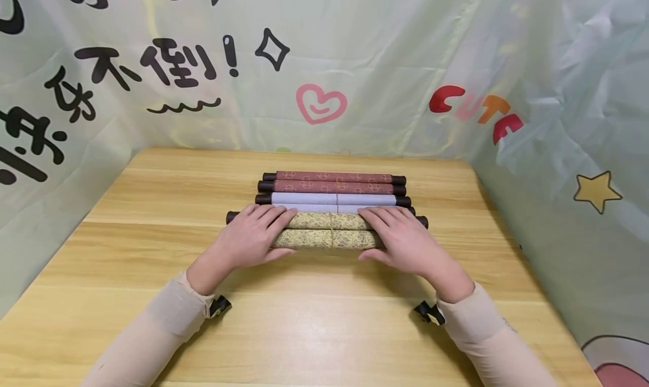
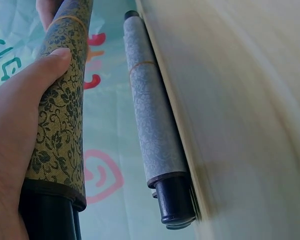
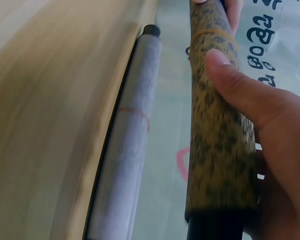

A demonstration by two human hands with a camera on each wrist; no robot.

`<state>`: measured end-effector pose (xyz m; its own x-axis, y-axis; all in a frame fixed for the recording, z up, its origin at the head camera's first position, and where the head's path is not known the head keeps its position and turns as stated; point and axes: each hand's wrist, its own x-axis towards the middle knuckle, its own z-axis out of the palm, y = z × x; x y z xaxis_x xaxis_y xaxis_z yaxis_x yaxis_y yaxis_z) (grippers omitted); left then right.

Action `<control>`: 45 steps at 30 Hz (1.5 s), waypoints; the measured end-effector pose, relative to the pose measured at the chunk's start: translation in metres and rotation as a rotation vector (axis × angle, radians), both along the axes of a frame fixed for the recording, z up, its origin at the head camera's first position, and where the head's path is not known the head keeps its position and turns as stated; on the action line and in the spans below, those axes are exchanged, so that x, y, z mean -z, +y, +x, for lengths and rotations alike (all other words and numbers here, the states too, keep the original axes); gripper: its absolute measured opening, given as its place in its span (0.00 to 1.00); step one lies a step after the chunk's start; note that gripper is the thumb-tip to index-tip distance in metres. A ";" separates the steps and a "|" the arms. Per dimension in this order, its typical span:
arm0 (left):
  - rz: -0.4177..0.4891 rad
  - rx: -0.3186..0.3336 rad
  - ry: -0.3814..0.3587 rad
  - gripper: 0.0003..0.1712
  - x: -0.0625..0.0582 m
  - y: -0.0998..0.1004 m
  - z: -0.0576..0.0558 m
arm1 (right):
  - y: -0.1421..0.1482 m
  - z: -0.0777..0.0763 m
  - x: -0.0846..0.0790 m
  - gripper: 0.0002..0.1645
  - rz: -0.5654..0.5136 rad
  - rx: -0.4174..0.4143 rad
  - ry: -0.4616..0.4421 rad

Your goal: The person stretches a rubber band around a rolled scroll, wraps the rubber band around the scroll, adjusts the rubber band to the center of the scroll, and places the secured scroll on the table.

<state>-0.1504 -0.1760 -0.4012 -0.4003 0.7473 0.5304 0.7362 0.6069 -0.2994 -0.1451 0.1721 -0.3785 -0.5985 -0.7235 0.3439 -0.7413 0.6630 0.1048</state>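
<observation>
A pair of rolled scrolls in yellow cloth with a dark floral pattern (image 1: 311, 239) is bound by a thin rubber band (image 1: 332, 238). My left hand (image 1: 250, 235) grips the pair near its left end, fingers over the top and thumb along the near side. Near the other end, my right hand (image 1: 403, 238) holds it the same way. Both wrist views show the yellow scrolls (image 2: 60, 125) raised off the tabletop. Just behind lie pale lavender scrolls (image 1: 304, 199), also banded and partly hidden by the yellow pair. Dark knobs cap the scroll ends.
Two dark red scrolls with gold motifs (image 1: 334, 187) lie side by side behind the lavender ones. Everything is on a light wooden table (image 1: 314, 325). A pale green printed cloth (image 1: 380, 94) hangs behind the table and along its sides.
</observation>
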 end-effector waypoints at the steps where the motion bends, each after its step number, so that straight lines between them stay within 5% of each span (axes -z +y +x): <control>1: 0.002 -0.001 -0.004 0.45 0.000 -0.001 0.000 | 0.003 0.000 0.000 0.56 -0.011 -0.006 0.003; 17: -0.010 -0.006 -0.092 0.47 0.002 -0.001 0.000 | 0.027 -0.005 0.008 0.50 -0.049 -0.072 0.060; 28: -0.073 -0.081 -0.258 0.46 0.002 0.012 -0.004 | 0.035 -0.010 0.010 0.48 -0.017 -0.048 -0.015; 45: -0.116 -0.139 -0.360 0.45 0.006 0.027 -0.011 | 0.042 -0.019 0.015 0.46 0.012 -0.020 -0.082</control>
